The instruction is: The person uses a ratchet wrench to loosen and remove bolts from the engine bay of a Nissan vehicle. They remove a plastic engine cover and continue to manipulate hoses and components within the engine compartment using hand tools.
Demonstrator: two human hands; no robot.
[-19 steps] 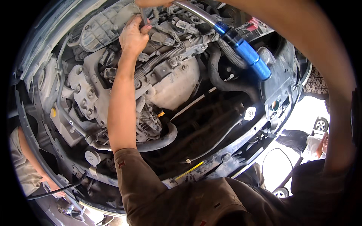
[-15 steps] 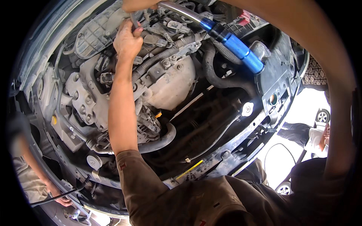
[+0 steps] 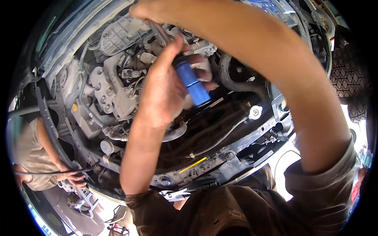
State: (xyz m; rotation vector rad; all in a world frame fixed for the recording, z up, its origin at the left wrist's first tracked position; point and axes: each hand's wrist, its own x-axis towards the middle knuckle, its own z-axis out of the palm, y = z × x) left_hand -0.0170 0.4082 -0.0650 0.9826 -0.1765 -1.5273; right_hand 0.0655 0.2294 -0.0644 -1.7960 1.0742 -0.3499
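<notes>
A torque wrench with a blue grip (image 3: 193, 84) and a grey metal shaft slants over the engine (image 3: 114, 92). My left hand (image 3: 161, 88), blurred by motion, has the blue grip between its palm and fingers, with the thumb up along the shaft. At the top of the view my right hand (image 3: 147, 11) is closed over the wrench's upper end, its arm reaching across from the right. What lies beneath that hand, including the wrench's head, is hidden.
A black hose (image 3: 236, 84) and a round metal cap (image 3: 255, 112) lie right of the engine. The front crossmember (image 3: 197, 169) runs before me. At the left another person's hand (image 3: 76, 179) rests near the car's edge; a patterned garment (image 3: 350, 74) shows at the right.
The wrench's blue grip has swung left and nearer to me. My left hand has come back from the metal bar by the engine's far side to the grip; my right stays at the top.
</notes>
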